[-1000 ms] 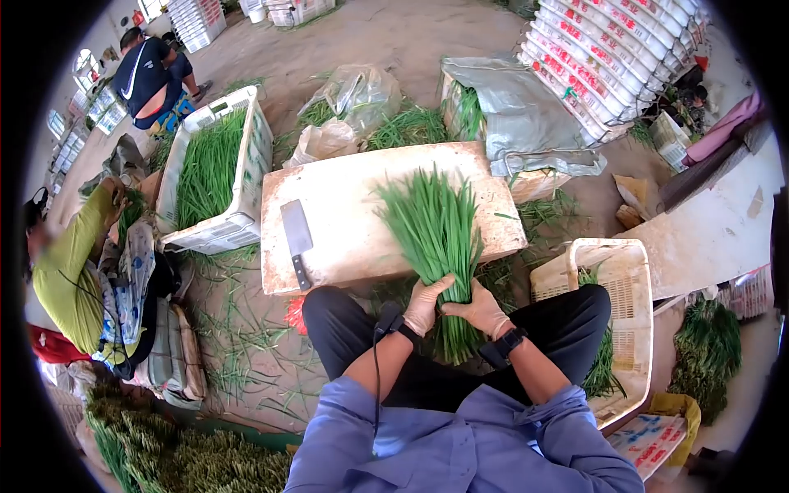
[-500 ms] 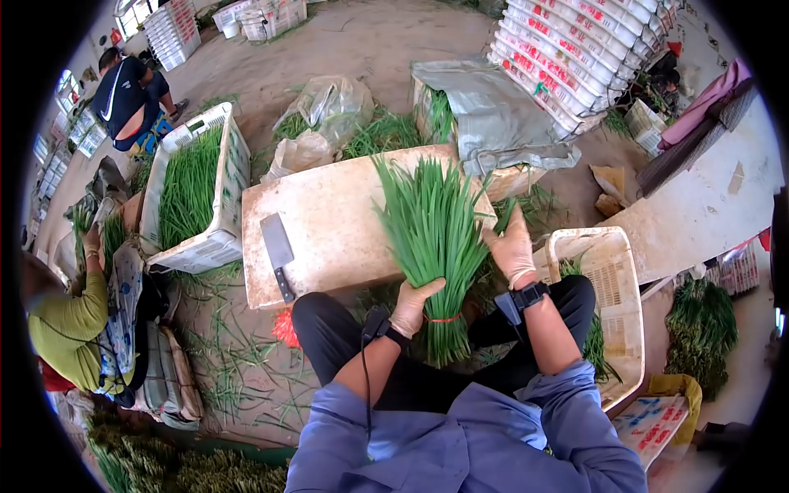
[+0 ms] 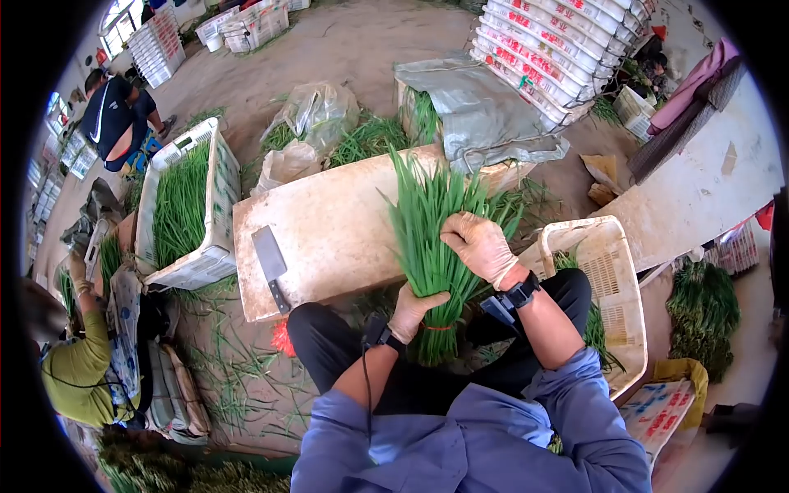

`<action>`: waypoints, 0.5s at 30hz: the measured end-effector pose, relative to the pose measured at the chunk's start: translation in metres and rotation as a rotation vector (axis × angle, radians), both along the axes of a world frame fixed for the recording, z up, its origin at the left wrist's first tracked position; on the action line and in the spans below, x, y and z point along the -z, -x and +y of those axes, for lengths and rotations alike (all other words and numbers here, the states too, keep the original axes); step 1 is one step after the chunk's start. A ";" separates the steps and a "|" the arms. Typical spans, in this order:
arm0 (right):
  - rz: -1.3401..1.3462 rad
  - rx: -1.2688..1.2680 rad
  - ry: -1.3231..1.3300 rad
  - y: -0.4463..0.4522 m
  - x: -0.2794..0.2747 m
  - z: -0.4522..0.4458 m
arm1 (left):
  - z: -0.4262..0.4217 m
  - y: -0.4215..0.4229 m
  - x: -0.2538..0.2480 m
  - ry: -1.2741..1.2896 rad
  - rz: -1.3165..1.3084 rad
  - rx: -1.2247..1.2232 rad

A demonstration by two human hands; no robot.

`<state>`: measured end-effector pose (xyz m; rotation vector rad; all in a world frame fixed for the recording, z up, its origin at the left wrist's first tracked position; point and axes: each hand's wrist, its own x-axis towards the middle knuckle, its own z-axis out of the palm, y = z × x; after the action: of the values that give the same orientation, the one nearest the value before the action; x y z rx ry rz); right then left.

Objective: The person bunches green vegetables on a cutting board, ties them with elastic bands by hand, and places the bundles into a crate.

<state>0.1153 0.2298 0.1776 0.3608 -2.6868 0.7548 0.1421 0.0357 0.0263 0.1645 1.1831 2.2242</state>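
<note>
A bunch of garlic chives (image 3: 423, 246) stands tilted over my lap, leaf tips pointing away from me. A red band (image 3: 440, 328) circles it near its lower end. My left hand (image 3: 411, 311), in a thin pale glove, is wrapped round the bunch just above the band. Against the upper right leaves is my gloved right hand (image 3: 481, 246), its fingers curled in a pinch on some chives; the exact leaves are hidden by the fingers. Beyond the bunch lies a stained pale board (image 3: 329, 222), with a cleaver (image 3: 269, 255) on its left part.
Left of the board is a white crate (image 3: 215, 205) full of chives. A pale basket (image 3: 616, 287) sits by my right knee. Plastic sheeting (image 3: 485, 103) and stacked crates (image 3: 542, 57) stand behind. Two people, one in a green sleeve (image 3: 86, 361), work at left.
My right hand has moved left from beside the bunch onto its leaves, and its fingers have curled in. My left hand keeps its hold. The view has shifted slightly.
</note>
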 end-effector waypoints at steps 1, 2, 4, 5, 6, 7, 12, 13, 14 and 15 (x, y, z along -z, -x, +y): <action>0.015 -0.012 -0.059 0.000 -0.001 0.004 | -0.001 0.000 0.000 0.008 -0.002 0.015; 0.029 -0.023 -0.119 0.000 -0.003 0.009 | -0.002 0.001 -0.001 0.012 0.008 0.018; 0.030 -0.079 -0.350 -0.001 -0.016 0.029 | 0.000 0.001 -0.001 0.018 0.023 0.027; 0.059 -0.029 -0.495 -0.001 -0.015 0.042 | -0.001 0.001 -0.002 0.027 0.021 0.043; 0.086 0.021 -0.640 0.000 -0.012 0.057 | -0.004 0.002 -0.008 0.036 0.017 0.059; 0.092 0.137 -0.670 0.002 -0.008 0.075 | -0.004 0.003 -0.010 0.044 0.015 0.073; -0.076 0.555 -0.372 -0.025 0.000 0.125 | -0.001 0.006 0.003 0.024 -0.016 0.034; -0.141 0.593 -0.306 -0.036 0.007 0.129 | 0.000 0.007 0.003 0.018 -0.024 0.003; -0.204 0.628 -0.239 -0.047 0.015 0.131 | 0.000 0.011 0.004 -0.007 -0.108 -0.046; -0.329 0.715 -0.181 -0.057 0.016 0.122 | 0.000 0.016 0.001 -0.033 -0.193 -0.097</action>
<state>0.1719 0.3520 0.1615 -0.7159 -2.8705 0.3710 0.1264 0.0355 0.0256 -0.0952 1.0701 2.2858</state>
